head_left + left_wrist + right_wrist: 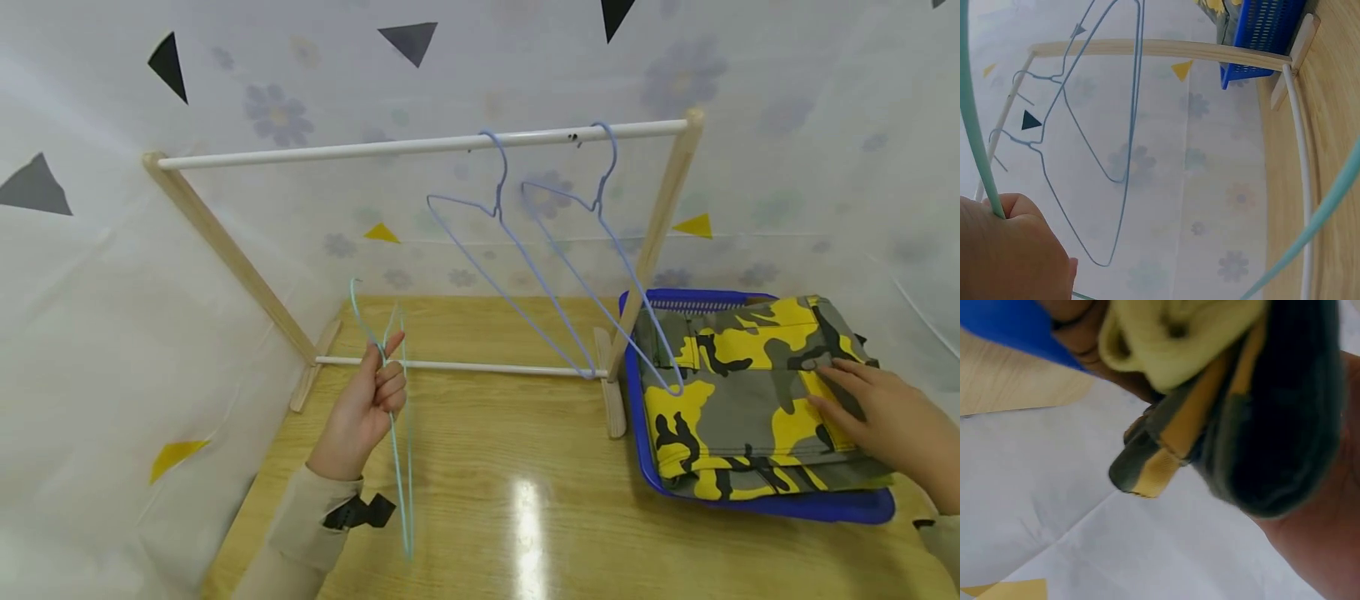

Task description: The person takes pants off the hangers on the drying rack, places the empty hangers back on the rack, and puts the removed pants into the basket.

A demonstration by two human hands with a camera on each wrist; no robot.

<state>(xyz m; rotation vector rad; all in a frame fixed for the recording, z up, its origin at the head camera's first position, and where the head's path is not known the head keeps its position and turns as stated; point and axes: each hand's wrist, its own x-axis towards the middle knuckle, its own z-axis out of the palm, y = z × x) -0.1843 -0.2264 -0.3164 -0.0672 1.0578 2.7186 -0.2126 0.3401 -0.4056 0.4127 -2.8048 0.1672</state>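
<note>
My left hand [367,408] grips a mint-green clothes hanger [397,467] near its neck, fingers curled round it. The hanger is upright and seen nearly edge-on, its hook pointing up; in the left wrist view its green bars [979,137] pass close to the camera. My right hand [892,425] rests with fingers extended on a folded camouflage garment [750,408] in yellow, black and grey. In the right wrist view the garment's dark folded edge [1272,425] covers much of the hand [1322,537]. Pale yellow cloth [1179,337] shows beside it.
A wooden rack with a white top rod [300,154] stands on the wooden table [465,467]. Two blue hangers hang toward its right: one nearer the middle [498,196], another by the post [599,196], overlapping the basket. The blue basket [643,442] holds the garment.
</note>
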